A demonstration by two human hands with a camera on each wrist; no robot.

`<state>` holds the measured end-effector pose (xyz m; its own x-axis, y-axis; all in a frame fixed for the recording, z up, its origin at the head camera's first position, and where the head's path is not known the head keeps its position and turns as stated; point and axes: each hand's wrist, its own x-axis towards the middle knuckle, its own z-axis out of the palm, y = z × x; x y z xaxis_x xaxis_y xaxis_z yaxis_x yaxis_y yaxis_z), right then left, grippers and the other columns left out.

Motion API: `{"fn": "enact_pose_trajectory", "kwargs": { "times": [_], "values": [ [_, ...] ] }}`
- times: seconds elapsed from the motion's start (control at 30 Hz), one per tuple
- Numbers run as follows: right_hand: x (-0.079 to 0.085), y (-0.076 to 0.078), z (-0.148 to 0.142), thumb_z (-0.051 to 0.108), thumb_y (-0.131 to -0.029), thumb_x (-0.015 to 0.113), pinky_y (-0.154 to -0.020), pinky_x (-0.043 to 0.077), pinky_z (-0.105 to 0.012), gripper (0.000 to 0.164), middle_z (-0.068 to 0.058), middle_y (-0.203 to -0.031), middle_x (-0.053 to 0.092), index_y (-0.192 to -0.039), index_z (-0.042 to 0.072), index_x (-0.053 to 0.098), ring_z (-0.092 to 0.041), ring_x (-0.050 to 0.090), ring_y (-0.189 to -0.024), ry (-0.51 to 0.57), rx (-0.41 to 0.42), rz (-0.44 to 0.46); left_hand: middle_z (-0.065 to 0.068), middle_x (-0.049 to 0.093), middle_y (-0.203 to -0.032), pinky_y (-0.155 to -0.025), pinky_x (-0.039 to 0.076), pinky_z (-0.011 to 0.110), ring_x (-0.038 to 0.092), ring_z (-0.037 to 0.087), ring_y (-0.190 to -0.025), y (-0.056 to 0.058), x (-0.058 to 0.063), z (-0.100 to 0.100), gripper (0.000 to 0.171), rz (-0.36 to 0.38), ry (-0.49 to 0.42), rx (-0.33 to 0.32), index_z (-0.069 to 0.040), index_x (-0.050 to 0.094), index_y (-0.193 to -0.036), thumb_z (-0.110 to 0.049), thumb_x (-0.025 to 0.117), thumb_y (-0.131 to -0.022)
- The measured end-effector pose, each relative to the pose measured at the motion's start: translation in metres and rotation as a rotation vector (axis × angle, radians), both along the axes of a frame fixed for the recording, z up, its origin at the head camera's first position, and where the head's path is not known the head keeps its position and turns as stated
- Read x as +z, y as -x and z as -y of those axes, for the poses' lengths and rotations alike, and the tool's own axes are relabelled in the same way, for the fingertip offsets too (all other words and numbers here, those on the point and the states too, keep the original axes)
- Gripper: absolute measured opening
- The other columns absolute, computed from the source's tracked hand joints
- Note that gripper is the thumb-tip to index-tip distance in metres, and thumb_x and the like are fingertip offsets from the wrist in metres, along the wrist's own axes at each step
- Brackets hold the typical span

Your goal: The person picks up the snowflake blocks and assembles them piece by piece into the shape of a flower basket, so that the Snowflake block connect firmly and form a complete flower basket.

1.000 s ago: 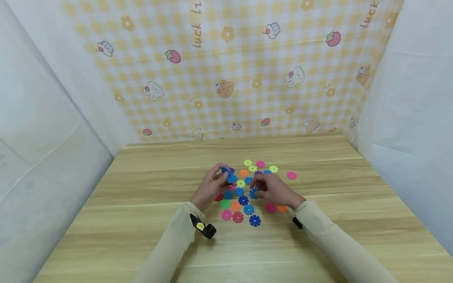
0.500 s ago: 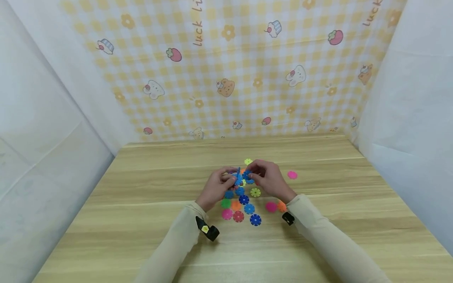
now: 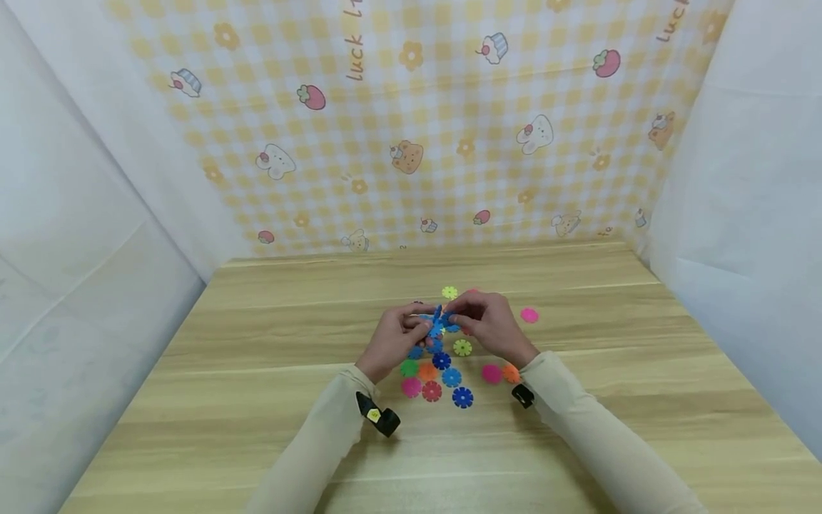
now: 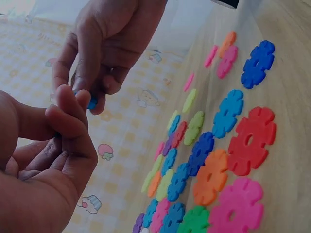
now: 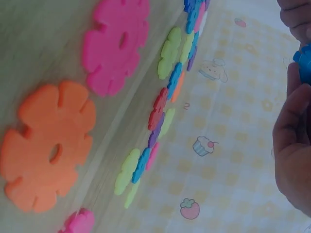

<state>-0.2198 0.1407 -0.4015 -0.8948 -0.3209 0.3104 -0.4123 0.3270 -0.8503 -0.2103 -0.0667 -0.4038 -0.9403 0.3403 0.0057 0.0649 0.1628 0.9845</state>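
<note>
In the head view, my left hand point(image 3: 393, 341) pinches light blue notched plastic discs point(image 3: 437, 327), one standing nearly edge-on. Close on its right, my right hand point(image 3: 493, 327) pinches a darker blue notched disc point(image 3: 448, 318) between thumb and fingers. The held discs meet or overlap; whether their slots interlock cannot be made out. Fingers hide most of them in the left wrist view, where only a bit of blue disc point(image 4: 92, 102) shows at the fingertips. A blue disc edge point(image 5: 304, 60) also appears by the right hand in the right wrist view.
Several loose notched discs lie flat on the wooden table point(image 3: 257, 400) below the hands, among them a dark blue disc point(image 3: 462, 397), a green disc point(image 3: 409, 368) and an orange disc point(image 3: 511, 373). A checked cloth point(image 3: 359, 128) hangs behind the table.
My right hand has lifted a blue disc from the pile and moved left and away to the left hand, uncovering a yellow disc. The left hand shifted slightly right; the held discs now come together.
</note>
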Motion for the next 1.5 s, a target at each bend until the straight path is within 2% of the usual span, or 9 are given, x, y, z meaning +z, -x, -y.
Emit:
{"fn": "enact_pose_trajectory", "kwargs": {
  "times": [0.27,0.47,0.7,0.8,0.9,1.0,1.13,1.37,1.5],
  "values": [
    [-0.01,-0.002,0.007,-0.001,-0.09,0.071,-0.071,0.06,-0.023,0.012,-0.015,-0.096,0.078,-0.098,0.003,0.078,-0.021,0.075,-0.083,-0.011,-0.011,-0.059,0.027,0.071,-0.086,-0.081,0.061,0.048,0.066,0.022,-0.069,-0.001,-0.008,0.0,0.034,0.07,-0.042,0.007,-0.003,0.061,-0.135,-0.002,0.052,-0.102],
    [-0.011,-0.003,0.01,0.0,-0.091,0.069,-0.07,0.061,-0.027,0.013,-0.017,-0.096,0.077,-0.101,0.002,0.077,-0.033,0.074,-0.082,0.023,0.043,-0.013,0.008,0.071,-0.076,-0.076,0.059,0.036,0.065,0.017,-0.068,-0.003,-0.013,0.003,0.037,0.171,-0.14,0.031,-0.004,0.059,-0.137,-0.001,0.051,-0.1],
    [-0.001,-0.004,0.005,0.001,-0.092,0.068,-0.075,0.061,-0.024,0.013,-0.016,-0.097,0.077,-0.102,0.001,0.076,-0.026,0.075,-0.085,-0.077,0.105,0.009,0.001,0.073,-0.075,-0.088,0.06,0.048,0.075,0.019,-0.08,0.001,-0.01,0.017,0.054,0.172,-0.13,-0.209,-0.018,0.039,-0.155,-0.005,0.049,-0.104],
    [0.003,-0.004,0.003,0.003,-0.093,0.069,-0.077,0.061,-0.026,0.013,-0.016,-0.099,0.077,-0.105,0.001,0.074,-0.026,0.076,-0.088,-0.116,0.108,0.012,0.015,0.077,-0.091,-0.09,0.057,0.054,0.077,0.021,-0.085,0.003,-0.007,0.02,0.054,0.166,-0.145,-0.312,-0.026,0.039,-0.154,-0.009,0.051,-0.104],
    [0.005,-0.004,0.002,0.006,-0.093,0.069,-0.079,0.061,-0.027,0.014,-0.015,-0.101,0.077,-0.106,0.002,0.073,-0.023,0.076,-0.091,-0.145,0.081,0.017,0.031,0.07,-0.116,-0.091,0.056,0.054,0.077,0.022,-0.091,0.004,-0.005,0.02,0.05,0.157,-0.144,-0.349,-0.023,0.043,-0.151,-0.013,0.054,-0.103],
    [0.006,-0.005,0.002,0.006,-0.093,0.07,-0.078,0.061,-0.026,0.016,-0.016,-0.102,0.076,-0.108,0.003,0.072,-0.023,0.075,-0.091,-0.157,0.059,0.025,0.039,0.063,-0.122,-0.092,0.055,0.055,0.075,0.035,-0.098,0.003,-0.004,0.02,0.048,0.145,-0.135,-0.316,-0.019,0.046,-0.15,-0.012,0.053,-0.103],
    [0.008,-0.006,-0.001,0.006,-0.092,0.07,-0.072,0.059,-0.023,0.014,-0.011,-0.095,0.076,-0.106,0.003,0.072,-0.016,0.072,-0.082,-0.239,0.062,0.009,0.031,0.073,-0.105,-0.092,0.053,0.061,0.066,0.054,-0.105,0.003,-0.005,0.021,0.046,0.116,-0.119,-0.252,-0.016,0.048,-0.148,-0.008,0.051,-0.103],
    [0.003,-0.011,-0.002,0.005,-0.087,0.075,-0.066,0.053,-0.017,0.005,0.0,-0.082,0.072,-0.092,0.005,0.075,-0.004,0.061,-0.072,-0.572,0.227,-0.016,0.015,0.079,-0.094,-0.091,0.057,0.055,0.068,0.052,-0.101,0.007,-0.006,0.024,0.041,0.091,-0.082,-0.14,-0.017,0.051,-0.144,-0.012,0.053,-0.103],
    [0.0,-0.02,0.008,0.014,-0.081,0.083,-0.061,0.051,-0.021,0.012,0.002,-0.075,0.068,-0.085,0.008,0.073,-0.007,0.057,-0.067,-0.713,0.205,0.011,0.012,0.079,-0.093,-0.088,0.06,0.046,0.069,0.05,-0.101,0.008,-0.007,0.024,0.038,0.086,-0.073,-0.091,-0.019,0.053,-0.139,-0.013,0.055,-0.102]
  ]
}}
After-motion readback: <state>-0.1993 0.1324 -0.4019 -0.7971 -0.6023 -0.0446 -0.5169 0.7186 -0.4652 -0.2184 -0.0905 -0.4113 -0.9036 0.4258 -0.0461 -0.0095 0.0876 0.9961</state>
